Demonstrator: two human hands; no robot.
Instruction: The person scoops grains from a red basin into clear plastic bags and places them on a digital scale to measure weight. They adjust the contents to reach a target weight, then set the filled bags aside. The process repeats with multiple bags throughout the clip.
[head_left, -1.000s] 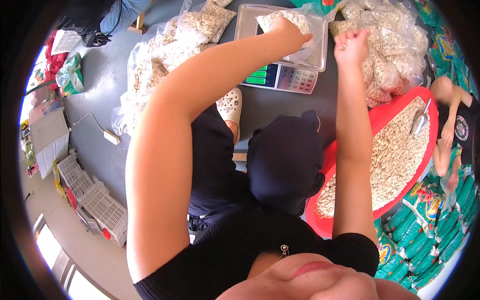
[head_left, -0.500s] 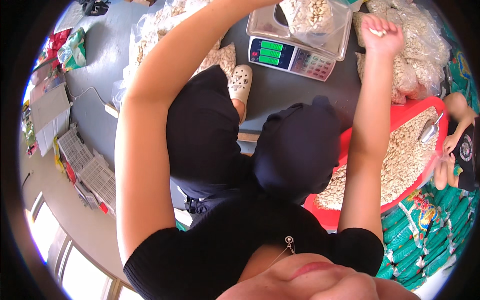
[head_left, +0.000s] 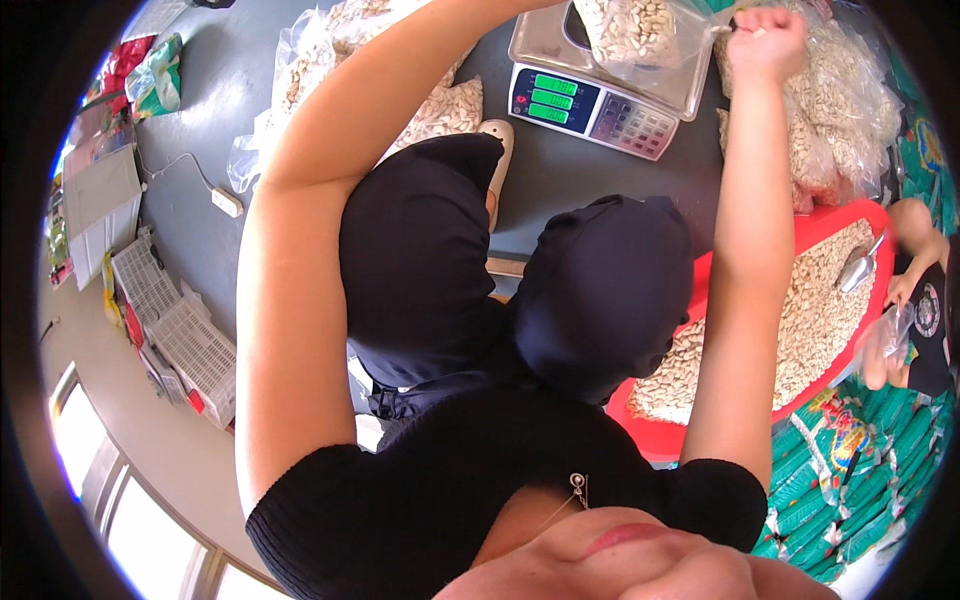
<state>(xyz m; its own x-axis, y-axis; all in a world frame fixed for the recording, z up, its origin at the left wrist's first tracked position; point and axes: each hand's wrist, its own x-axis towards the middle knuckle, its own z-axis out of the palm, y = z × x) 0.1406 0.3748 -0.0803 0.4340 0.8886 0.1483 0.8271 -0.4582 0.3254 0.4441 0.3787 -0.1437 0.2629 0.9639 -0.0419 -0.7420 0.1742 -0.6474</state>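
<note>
A clear plastic bag of pale, pistachio-like nuts (head_left: 640, 35) rests on the metal pan of a digital scale (head_left: 592, 110); the scale's display glows green. My left forearm (head_left: 440, 45) reaches up to the top edge, left of the scale, where the hand is cut off. My right hand (head_left: 768, 48) is closed in a fist just right of the bag, beside its loose film. A bit of pale nut shows between its fingers; whether it also touches the film I cannot tell.
Filled bags of nuts (head_left: 845, 115) pile up at the right, others (head_left: 445, 115) at the left. A red tub (head_left: 640, 437) of loose nuts holds a metal scoop (head_left: 858, 270). A person (head_left: 925, 290) handles a clear bag at far right, above green sacks (head_left: 850, 500).
My right hand has shifted slightly up, and its fist looks tighter around the nuts. The bag's film now reaches beside it. The view has shifted a little.
</note>
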